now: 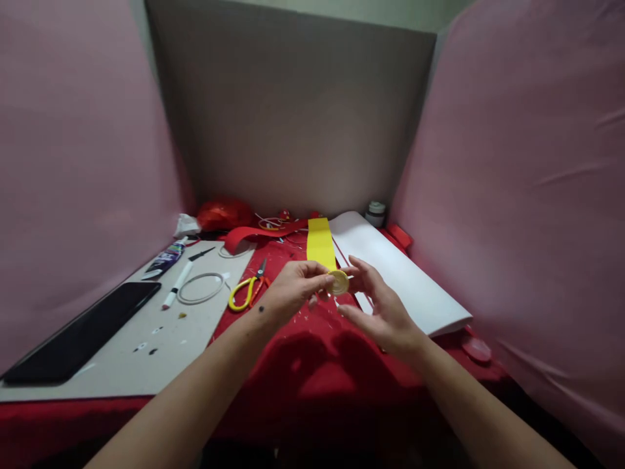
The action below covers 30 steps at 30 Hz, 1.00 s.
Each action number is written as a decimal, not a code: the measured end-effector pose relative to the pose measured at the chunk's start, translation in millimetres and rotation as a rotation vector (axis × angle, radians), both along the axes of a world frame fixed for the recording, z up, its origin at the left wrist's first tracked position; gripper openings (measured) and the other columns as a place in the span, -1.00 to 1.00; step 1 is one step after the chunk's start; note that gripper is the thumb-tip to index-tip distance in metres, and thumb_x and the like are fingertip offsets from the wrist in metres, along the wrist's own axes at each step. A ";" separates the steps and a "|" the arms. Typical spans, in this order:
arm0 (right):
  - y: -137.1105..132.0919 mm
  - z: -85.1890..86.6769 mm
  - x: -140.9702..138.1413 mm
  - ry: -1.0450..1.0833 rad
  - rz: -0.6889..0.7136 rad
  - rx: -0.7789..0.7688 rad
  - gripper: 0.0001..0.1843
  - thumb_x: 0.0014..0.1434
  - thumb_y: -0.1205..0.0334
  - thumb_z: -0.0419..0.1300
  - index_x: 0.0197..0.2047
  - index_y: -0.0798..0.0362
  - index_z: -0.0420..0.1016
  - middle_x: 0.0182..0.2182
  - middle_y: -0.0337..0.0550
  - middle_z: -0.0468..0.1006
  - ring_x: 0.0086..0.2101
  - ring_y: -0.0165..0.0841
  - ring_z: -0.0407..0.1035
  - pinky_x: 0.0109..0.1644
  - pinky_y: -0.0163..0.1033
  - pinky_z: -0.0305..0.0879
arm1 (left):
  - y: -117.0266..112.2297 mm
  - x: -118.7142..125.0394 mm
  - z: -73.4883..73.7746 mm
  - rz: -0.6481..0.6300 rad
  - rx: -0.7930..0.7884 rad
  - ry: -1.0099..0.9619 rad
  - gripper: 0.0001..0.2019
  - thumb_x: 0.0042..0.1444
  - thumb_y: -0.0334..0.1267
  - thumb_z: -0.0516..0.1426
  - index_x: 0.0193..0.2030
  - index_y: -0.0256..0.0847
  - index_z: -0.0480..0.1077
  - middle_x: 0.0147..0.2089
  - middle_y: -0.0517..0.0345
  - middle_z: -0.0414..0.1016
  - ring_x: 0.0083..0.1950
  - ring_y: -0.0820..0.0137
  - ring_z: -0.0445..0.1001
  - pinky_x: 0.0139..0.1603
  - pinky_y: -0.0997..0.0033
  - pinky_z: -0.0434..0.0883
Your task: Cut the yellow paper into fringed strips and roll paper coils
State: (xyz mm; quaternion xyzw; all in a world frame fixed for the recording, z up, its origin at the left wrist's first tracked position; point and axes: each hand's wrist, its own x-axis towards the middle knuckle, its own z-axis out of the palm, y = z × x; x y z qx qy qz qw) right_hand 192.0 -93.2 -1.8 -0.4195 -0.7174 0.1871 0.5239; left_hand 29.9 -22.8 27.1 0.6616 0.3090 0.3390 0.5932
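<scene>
My left hand [293,288] pinches a small round coil of yellow paper [338,282] between thumb and fingers, held above the red cloth. My right hand [378,306] touches the coil's right side with thumb and fingertips, the other fingers spread. A yellow paper strip [320,242] lies on the table just behind the coil. Yellow-handled scissors [247,289] lie to the left of my left hand.
A grey board [146,365] on the left carries a black tablet [83,333], a pen [176,285], a glue tube [165,259] and a wire ring [200,288]. White sheets [400,273] lie right. Red ribbon [258,234] and a small jar [375,212] sit at the back. Pink cloth walls flank both sides.
</scene>
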 end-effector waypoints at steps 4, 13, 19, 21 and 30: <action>47.9 19.3 -9.4 0.390 0.184 -0.311 -0.69 -0.01 0.18 0.29 -0.18 0.09 0.45 -0.29 -0.08 0.53 -0.28 -0.30 0.43 -0.13 -0.12 0.36 | 20.6 -6.0 5.5 0.207 0.112 -0.125 -0.82 -0.07 -0.25 0.20 -0.36 -0.35 0.43 -0.47 0.15 0.44 -0.56 0.55 0.33 -0.56 0.54 0.29; 94.6 2.7 -20.3 0.224 -0.025 0.115 -0.89 0.09 0.32 0.19 -0.27 0.04 0.50 -0.30 -0.14 0.48 -0.26 -0.33 0.39 -0.13 -0.20 0.31 | 53.9 -3.2 -16.7 0.402 0.372 -0.048 -0.82 -0.03 -0.32 0.14 -0.25 -0.30 0.46 -0.41 0.16 0.46 -0.48 0.52 0.34 -0.48 0.53 0.31; 84.5 -8.2 -18.1 0.022 -0.099 0.388 -0.74 0.11 0.49 0.10 -0.20 0.02 0.50 -0.25 -0.12 0.44 -0.20 -0.35 0.38 -0.09 -0.21 0.31 | 52.9 1.1 -35.9 0.409 0.611 -0.017 -0.84 0.03 -0.28 0.16 -0.22 -0.24 0.43 -0.27 0.10 0.49 -0.26 0.43 0.43 -0.20 0.44 0.38; 84.5 -8.7 -17.7 0.005 -0.098 0.406 -0.72 0.11 0.52 0.09 -0.18 0.02 0.48 -0.27 -0.12 0.43 -0.22 -0.35 0.38 -0.11 -0.22 0.32 | 51.3 3.3 -37.3 0.402 0.721 0.001 -0.85 0.04 -0.29 0.17 -0.22 -0.23 0.43 -0.25 0.10 0.48 -0.21 0.42 0.42 -0.16 0.43 0.36; 86.7 -14.1 -16.2 0.076 -0.102 0.273 -0.75 0.04 0.49 0.09 -0.22 0.04 0.41 -0.34 -0.18 0.40 -0.33 -0.38 0.33 -0.25 -0.24 0.32 | 52.8 5.3 -42.1 0.292 0.499 -0.018 -0.82 0.07 -0.20 0.14 -0.25 -0.25 0.47 -0.30 0.10 0.48 -0.27 0.41 0.42 -0.23 0.42 0.38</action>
